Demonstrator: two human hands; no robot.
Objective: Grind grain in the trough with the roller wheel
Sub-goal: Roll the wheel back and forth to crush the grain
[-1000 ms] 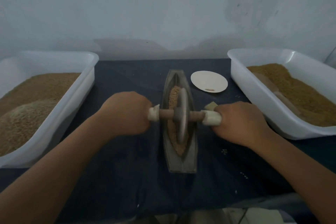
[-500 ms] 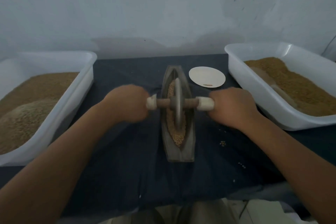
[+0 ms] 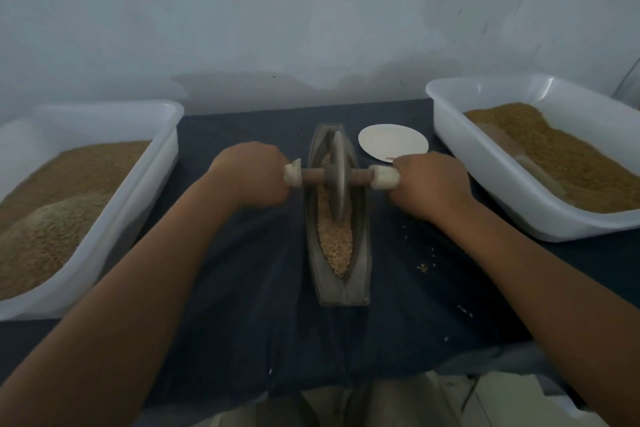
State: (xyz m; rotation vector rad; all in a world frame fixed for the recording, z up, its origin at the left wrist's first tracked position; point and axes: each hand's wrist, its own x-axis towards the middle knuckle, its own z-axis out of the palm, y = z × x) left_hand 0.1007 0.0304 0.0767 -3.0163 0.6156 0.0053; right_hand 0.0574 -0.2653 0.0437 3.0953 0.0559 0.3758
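Note:
A narrow boat-shaped metal trough lies lengthwise on the dark cloth, with tan grain along its groove. The grey roller wheel stands upright in the far half of the trough on a wooden axle with pale end caps. My left hand is closed around the left end of the axle. My right hand is closed around the right end. Both fists hide the handle ends.
A white tub of grain sits at the left and another white tub of browner grain at the right. A small white dish lies behind my right hand. Stray grains dot the dark cloth. A wall rises just behind.
The wheel has rolled away from me along the trough, from the middle toward the far end, with both hands following. More grain shows in the near half.

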